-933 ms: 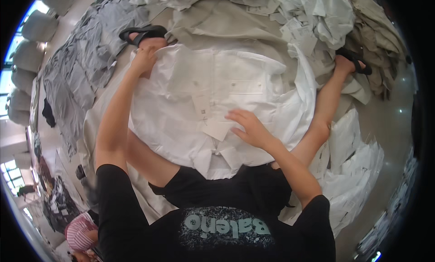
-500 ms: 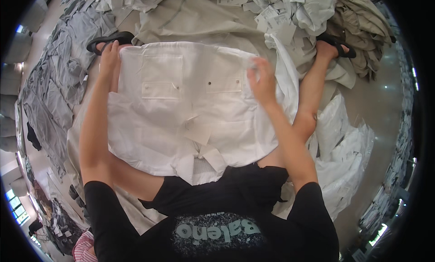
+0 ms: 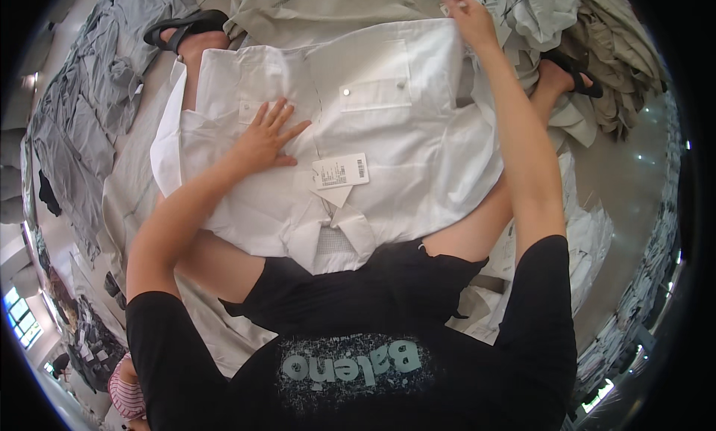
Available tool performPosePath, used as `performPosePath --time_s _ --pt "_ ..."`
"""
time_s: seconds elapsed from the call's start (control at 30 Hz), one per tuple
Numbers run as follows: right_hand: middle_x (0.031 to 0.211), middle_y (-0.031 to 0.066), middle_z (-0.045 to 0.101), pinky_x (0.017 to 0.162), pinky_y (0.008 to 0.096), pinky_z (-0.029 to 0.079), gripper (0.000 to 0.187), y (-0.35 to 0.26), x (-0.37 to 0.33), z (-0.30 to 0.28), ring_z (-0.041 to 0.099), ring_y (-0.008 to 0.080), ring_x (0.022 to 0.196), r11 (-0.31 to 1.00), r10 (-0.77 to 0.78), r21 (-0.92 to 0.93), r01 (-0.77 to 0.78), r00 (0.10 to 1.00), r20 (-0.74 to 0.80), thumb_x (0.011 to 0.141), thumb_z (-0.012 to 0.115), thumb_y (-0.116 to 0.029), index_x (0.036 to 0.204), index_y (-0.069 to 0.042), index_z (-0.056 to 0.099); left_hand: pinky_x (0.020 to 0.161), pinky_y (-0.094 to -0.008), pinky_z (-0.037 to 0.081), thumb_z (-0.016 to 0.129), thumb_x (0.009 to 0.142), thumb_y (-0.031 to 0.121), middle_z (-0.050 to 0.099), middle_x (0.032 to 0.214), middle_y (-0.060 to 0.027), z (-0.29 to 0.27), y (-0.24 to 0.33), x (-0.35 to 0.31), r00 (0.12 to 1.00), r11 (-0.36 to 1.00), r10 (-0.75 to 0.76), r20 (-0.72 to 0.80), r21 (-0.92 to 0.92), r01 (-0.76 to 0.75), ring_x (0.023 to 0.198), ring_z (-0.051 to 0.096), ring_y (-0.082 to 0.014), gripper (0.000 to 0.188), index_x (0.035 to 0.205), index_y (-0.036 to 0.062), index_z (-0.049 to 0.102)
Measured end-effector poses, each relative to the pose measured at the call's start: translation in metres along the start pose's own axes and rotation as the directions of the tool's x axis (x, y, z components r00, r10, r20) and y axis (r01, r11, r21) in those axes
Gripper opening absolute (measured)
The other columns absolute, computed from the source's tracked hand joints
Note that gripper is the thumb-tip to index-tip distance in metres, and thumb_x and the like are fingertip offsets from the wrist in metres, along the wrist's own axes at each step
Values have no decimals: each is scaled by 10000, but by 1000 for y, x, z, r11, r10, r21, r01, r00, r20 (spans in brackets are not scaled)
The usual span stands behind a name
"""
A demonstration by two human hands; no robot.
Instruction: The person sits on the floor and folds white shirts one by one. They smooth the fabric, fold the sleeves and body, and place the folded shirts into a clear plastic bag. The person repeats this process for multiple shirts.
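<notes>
A white shirt (image 3: pixel 388 144) with two buttoned chest pockets lies spread across my legs, its collar toward me. My left hand (image 3: pixel 266 136) rests flat on its front beside the left pocket, fingers spread. At the shirt's far right corner my right hand (image 3: pixel 470 19) is closed with the fingertips pinched on the edge of the cloth, which is pulled up toward it. Just what part of the edge is in the pinch is hard to see. A white paper tag (image 3: pixel 341 171) lies face up below the collar opening, on top of another tag.
Grey garments (image 3: pixel 78 133) are heaped along the left. Beige cloth (image 3: pixel 350 6) covers the floor beyond the shirt. White garments with tags (image 3: pixel 533 10) and brown garments (image 3: pixel 623 47) pile up at the far right. Clear plastic-wrapped white bundles (image 3: pixel 589 237) lie by my right leg. Someone in red stripes (image 3: pixel 127 390) is at lower left.
My left hand has come from the far left corner onto the shirt's front. My right hand has moved up and right, and the shirt's right side is drawn farther out. The tag has flipped.
</notes>
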State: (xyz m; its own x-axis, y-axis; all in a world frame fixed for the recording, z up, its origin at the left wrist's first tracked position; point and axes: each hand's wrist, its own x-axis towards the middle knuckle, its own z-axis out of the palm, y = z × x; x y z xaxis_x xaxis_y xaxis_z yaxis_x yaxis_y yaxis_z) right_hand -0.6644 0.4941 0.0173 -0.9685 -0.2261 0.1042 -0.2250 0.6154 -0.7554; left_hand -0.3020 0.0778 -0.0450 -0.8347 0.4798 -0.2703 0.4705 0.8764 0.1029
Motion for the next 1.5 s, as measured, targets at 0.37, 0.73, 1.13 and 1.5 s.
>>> performPosePath --time_s 0.37,0.73,1.13,1.5 --pt "830 50 703 701 388 585 395 -94 -371 49 730 234 778 871 -480 321 371 509 714 887 813 -175 1276 -192 750 878 -458 503 850 808 247 627 1075 -97 -64 133 -72 841 714 533 -94 -484 -507 1046 616 -303 293 993 87 689" --pt "994 115 608 791 482 544 311 -122 -396 29 672 340 966 829 -530 193 525 626 572 783 765 -18 1047 -105 626 820 -480 579 769 805 1 658 1119 -186 -68 156 -117 994 870 -81 -77 -492 32 950 701 -398 592 1366 77 594" --pt "975 222 768 845 489 573 450 -71 -319 21 735 429 955 955 142 -288 69 747 649 1031 692 -436 1289 -68 699 811 -518 568 796 923 300 743 938 -286 -66 120 -92 866 870 -491 -93 -112 481 909 721 -445 425 1167 -34 698" --pt "831 153 651 728 406 499 303 -203 -212 -118 616 218 740 885 -463 -21 465 884 67 1117 629 -351 1121 -49 621 635 -264 452 707 1079 287 684 811 43 -273 34 -132 809 635 -511 -289 -761 129 712 536 -33 313 1091 -11 803"
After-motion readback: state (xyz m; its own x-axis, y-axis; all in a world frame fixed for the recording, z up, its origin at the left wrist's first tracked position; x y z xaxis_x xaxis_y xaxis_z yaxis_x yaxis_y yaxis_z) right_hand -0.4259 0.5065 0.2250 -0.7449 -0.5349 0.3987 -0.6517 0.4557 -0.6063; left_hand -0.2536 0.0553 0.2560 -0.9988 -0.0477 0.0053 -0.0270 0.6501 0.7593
